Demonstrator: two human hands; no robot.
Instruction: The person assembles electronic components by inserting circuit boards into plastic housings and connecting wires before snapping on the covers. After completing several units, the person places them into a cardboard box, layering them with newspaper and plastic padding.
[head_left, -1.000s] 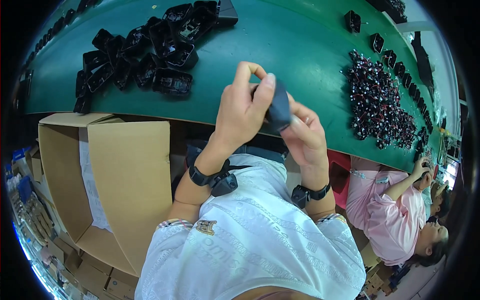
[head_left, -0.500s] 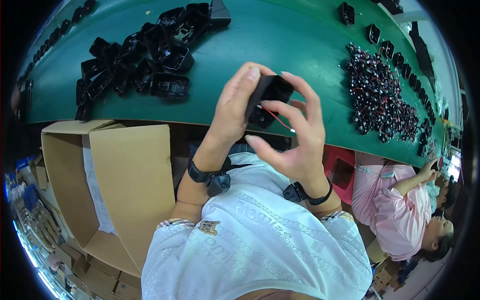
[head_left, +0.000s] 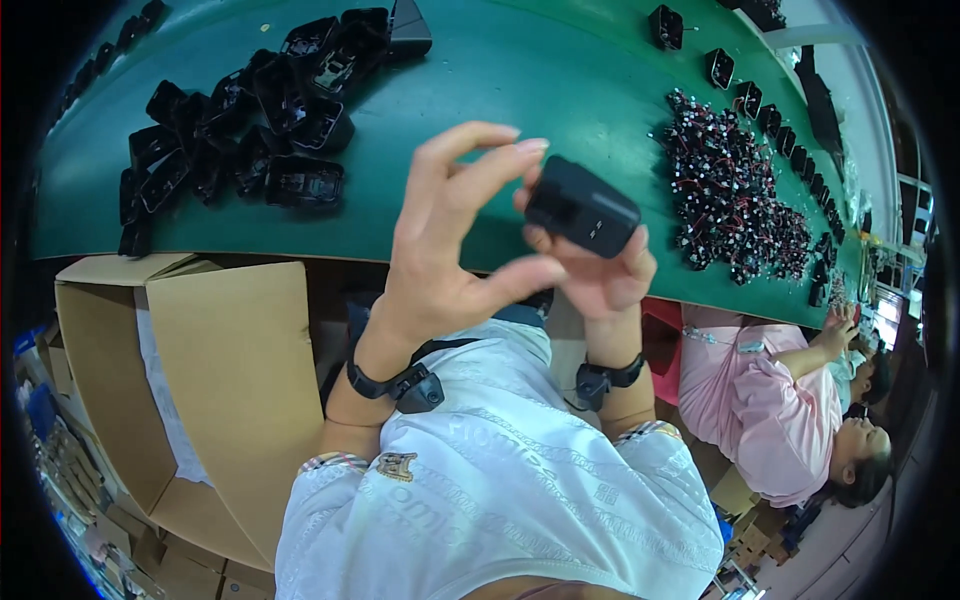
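Observation:
A black plastic housing (head_left: 582, 205) with rounded corners and small metal contacts on the face turned up is held above the table's near edge. My right hand (head_left: 612, 282) grips it from beneath and from the right side, thumb and fingers at its edges. Just left of the housing, my left hand (head_left: 440, 235) is open, its thumb and fingers spread apart around a gap with nothing in it. The inside of the housing is hidden from this side.
On the green table (head_left: 480, 100), a heap of black open housings (head_left: 270, 110) lies left. At right are a pile of small wired parts (head_left: 725, 190) and a row of black housings (head_left: 748, 100). A cardboard box (head_left: 235, 370) stands near left; a person in pink (head_left: 745, 400) sits right.
The housing has passed from my left hand into my right and has been turned over. Its red wire no longer shows. My left hand has let go and opened.

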